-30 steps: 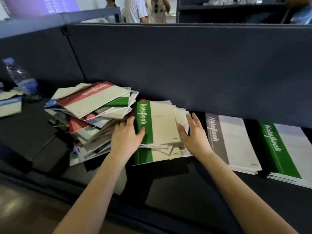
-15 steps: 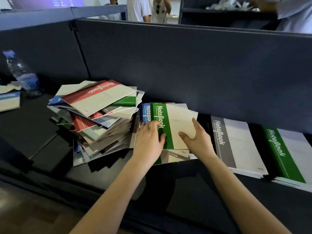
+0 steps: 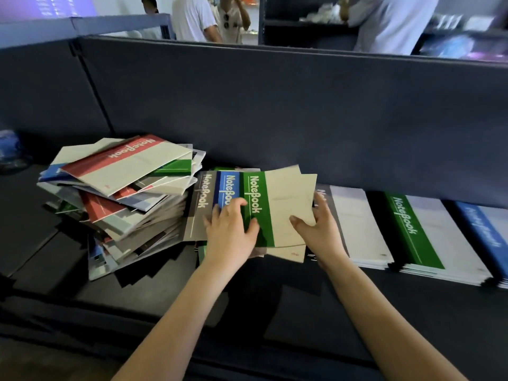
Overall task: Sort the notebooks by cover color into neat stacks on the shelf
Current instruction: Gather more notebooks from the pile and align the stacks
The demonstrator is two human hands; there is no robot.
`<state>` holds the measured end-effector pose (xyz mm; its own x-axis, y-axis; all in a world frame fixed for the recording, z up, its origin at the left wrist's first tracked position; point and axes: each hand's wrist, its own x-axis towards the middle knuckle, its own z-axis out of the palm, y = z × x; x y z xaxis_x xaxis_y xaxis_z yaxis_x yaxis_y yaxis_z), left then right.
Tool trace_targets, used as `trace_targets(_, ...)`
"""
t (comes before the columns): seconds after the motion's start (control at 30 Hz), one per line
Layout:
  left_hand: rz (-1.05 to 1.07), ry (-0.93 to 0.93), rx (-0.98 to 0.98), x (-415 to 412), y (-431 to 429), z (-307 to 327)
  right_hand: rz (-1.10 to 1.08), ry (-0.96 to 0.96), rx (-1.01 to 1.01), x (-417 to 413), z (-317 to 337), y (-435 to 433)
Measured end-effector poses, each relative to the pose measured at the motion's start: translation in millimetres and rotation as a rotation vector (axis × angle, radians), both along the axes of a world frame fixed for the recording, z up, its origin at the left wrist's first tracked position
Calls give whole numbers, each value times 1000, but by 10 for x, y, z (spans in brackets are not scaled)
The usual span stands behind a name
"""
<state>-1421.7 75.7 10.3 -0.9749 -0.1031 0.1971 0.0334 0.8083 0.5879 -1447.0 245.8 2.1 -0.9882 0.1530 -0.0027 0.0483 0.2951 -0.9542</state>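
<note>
A green notebook (image 3: 277, 207) lies on top of a small fanned pile, over a blue notebook (image 3: 228, 188) and a grey notebook (image 3: 199, 207). My left hand (image 3: 229, 232) rests on the pile, thumb on the green band, fingers over the blue one. My right hand (image 3: 316, 229) grips the green notebook's right edge, thumb on the cover. A messy mixed heap (image 3: 123, 193) with a red notebook (image 3: 129, 160) on top sits to the left. Neat grey (image 3: 357, 224), green (image 3: 423, 235) and blue (image 3: 483, 232) stacks lie to the right.
The dark shelf (image 3: 275, 303) ends at a dark back panel (image 3: 275, 105). A water bottle (image 3: 11, 149) stands at the far left. People stand behind the panel, near another shelf unit (image 3: 302, 31).
The green notebook has slid right, uncovering blue and grey notebooks beneath it. My right hand moved from lying flat beside the pile to gripping the green notebook's edge. The view shifted left.
</note>
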Motion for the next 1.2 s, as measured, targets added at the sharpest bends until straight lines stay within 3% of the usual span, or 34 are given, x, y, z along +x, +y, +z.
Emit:
trace_targets(0.2,-33,33,-21,49,180,94,70,-25,-1,50,-18,-31)
trace_targets(0.3,-84,47,-1,77,231,64,29,-46,-100,78,-52,85)
trace_targets(0.47,-20,140,315,124,348,179,33,-1,-557,149,73,379)
trace_targets(0.6,-34,113,532,118,604,269,27,88,-668,250,230,672)
trace_targets(0.93,-210,260,688,21,1534,243,-204,222,-523,532,296,1586)
trace_targets(1.2,-414,254,733,32,2279,39,-419,234,-325,891,177,2302)
